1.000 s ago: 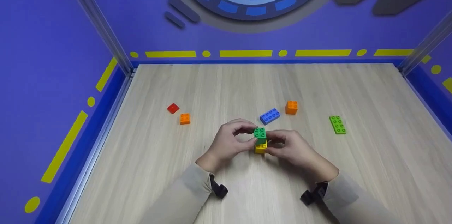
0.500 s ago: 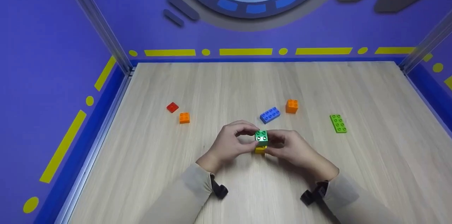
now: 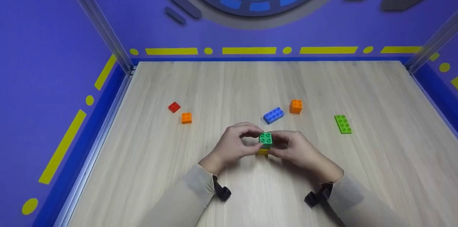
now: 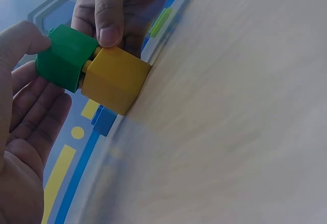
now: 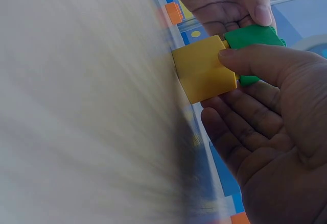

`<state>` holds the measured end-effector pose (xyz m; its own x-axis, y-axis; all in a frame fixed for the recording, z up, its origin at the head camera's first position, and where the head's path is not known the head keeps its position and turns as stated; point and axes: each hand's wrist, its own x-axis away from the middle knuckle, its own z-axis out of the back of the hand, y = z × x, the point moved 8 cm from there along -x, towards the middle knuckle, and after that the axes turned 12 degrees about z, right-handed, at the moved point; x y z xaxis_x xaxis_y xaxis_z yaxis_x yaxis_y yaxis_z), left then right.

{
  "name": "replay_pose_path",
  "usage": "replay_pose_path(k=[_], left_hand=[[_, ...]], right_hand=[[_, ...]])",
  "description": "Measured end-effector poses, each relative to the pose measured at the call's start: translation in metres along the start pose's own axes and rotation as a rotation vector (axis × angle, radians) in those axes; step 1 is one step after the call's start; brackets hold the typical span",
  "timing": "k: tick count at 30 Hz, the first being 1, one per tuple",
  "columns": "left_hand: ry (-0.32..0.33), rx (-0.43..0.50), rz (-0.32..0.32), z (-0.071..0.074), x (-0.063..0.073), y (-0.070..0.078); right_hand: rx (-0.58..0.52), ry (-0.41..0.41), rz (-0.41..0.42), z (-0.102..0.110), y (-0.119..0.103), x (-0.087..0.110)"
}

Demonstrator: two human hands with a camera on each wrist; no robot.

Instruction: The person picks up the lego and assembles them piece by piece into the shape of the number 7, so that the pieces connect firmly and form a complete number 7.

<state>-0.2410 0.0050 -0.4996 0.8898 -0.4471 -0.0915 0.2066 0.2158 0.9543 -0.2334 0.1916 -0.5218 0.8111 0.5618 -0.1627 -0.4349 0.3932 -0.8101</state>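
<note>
A pale wood-grain table [image 3: 229,87] meets a purple-blue wall panel [image 3: 143,23] beyond the square yellow plastic block [image 4: 115,81]. Past that block lie a blue eight-stud brick [image 3: 273,115] and a tall orange block [image 3: 296,106]; rightward, a lime-green eight-stud brick [image 3: 343,124]; leftward, a small red brick [image 3: 174,107] and a small orange brick [image 3: 186,118]. The right hand [image 3: 295,146] pinches the yellow block, on or just above the table; atop it, the left hand [image 3: 238,141] grips a green four-stud block [image 3: 265,140], yellow studs showing between.

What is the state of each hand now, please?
Left hand: closed, holding the green block.
Right hand: closed, holding the yellow block.
</note>
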Motion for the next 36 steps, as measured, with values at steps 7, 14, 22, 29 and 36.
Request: replay_pose_path(k=[7, 14, 22, 29, 36], left_hand=[[-0.015, -0.008, 0.008, -0.0009, -0.0001, 0.0009], [-0.030, -0.013, 0.015, -0.0017, -0.0009, 0.0016], [-0.044, -0.038, 0.021, -0.0034, -0.0030, 0.0034], [-0.061, -0.023, 0.021, -0.0056, -0.0035, 0.0025], [-0.051, -0.059, 0.055, -0.0050, -0.0011, -0.0012]], right_hand=[[0.006, 0.001, -0.002, 0.0006, -0.0014, -0.0006], [0.017, -0.001, 0.005, 0.0015, -0.0040, -0.0017], [0.010, 0.004, 0.020, 0.0028, -0.0045, -0.0022], [0.005, 0.006, 0.035, 0.0037, -0.0038, -0.0015], [0.089, -0.016, 0.098, 0.0009, -0.0070, -0.0044]])
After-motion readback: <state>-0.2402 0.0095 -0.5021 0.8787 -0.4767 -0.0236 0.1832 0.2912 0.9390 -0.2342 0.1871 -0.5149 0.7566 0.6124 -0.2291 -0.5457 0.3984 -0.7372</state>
